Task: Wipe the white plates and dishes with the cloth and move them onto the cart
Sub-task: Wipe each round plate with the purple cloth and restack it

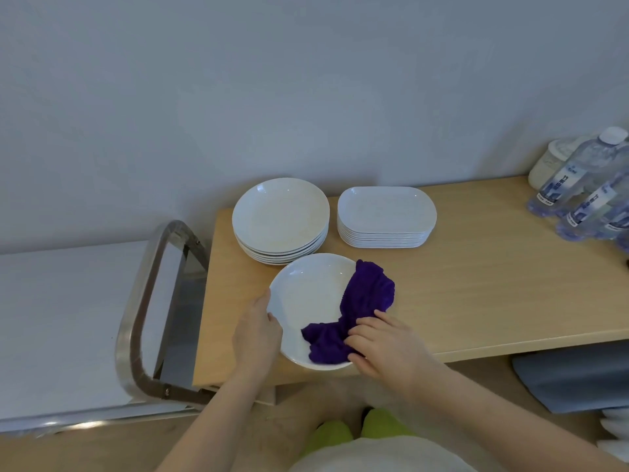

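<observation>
While your left hand [257, 330] grips the near-left rim of the round plate [308, 294], your right hand [381, 345] pinches the purple cloth [360, 301] bunched across the plate's right side. That plate sits on the wooden table [476, 284], just in front of the round plate stack [280, 219]; the oval dish stack [386, 216] lies right of that stack. Judge the plate rigid, glossy, likely slippery and breakable: hold it by the rim. Left of the table stands the steel cart [68, 318]; a plain wall [306, 80] lies behind.

Glossy plate [308, 301], fuzzy cloth [360, 301], wood-grain table [476, 284]
</observation>
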`<move>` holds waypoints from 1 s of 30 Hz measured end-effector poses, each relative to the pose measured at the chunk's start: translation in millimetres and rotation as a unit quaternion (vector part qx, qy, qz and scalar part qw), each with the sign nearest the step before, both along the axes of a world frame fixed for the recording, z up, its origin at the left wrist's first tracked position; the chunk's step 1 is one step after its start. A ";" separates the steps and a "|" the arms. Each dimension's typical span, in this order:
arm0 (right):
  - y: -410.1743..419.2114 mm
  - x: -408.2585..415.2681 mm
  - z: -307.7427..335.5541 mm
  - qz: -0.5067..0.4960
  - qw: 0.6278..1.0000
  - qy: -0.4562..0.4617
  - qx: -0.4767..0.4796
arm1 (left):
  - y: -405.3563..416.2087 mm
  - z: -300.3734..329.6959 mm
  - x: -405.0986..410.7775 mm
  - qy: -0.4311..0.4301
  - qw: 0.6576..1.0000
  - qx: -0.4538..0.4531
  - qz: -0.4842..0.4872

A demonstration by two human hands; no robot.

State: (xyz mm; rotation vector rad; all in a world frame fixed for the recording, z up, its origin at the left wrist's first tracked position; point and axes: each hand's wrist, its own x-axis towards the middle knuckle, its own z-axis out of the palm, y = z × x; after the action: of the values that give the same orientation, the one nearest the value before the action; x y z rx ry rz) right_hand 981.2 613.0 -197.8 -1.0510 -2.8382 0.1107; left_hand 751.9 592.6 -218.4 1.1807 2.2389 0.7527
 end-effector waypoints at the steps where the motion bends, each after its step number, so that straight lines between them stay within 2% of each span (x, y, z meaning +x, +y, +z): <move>1: 5.6 2.4 1.6 0.005 1.000 -0.008 0.008 | 0.3 0.2 0.3 -0.001 1.000 0.003 0.001; 7: 36.1 11.5 5.3 -0.049 0.997 -0.051 0.017 | 0.9 -4.9 -2.3 -0.009 1.000 0.006 0.004; 10: 58.6 15.8 2.6 -0.091 0.994 -0.056 -0.035 | 0.1 -9.1 -4.1 -0.016 1.000 0.002 0.002; 14: 82.5 21.6 0.1 -0.153 0.985 0.013 -0.079 | -2.3 -10.5 -4.7 -0.041 0.999 0.008 0.004; 20: 94.0 34.2 -2.4 -0.282 0.956 0.033 -0.069 | -3.4 -8.2 -8.4 -0.029 1.000 0.003 -0.009; 25: 98.0 39.4 -6.8 -0.360 0.929 -0.038 -0.080 | -0.1 0.8 -10.2 0.016 1.000 -0.003 -0.006; 27: 101.6 44.0 -8.7 -0.353 0.927 -0.075 -0.102 | 5.1 7.9 -12.8 0.030 0.999 0.012 -0.010; 30: 109.9 50.3 -4.9 -0.292 0.932 -0.101 -0.188 | 18.0 18.5 -19.1 0.050 0.998 0.029 -0.009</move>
State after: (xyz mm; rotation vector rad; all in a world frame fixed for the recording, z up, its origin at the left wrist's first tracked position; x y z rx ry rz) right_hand 1031.5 723.0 -202.7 -2.0457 -2.5794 0.5291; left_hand 732.8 610.6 -199.9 1.2918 2.2981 0.7717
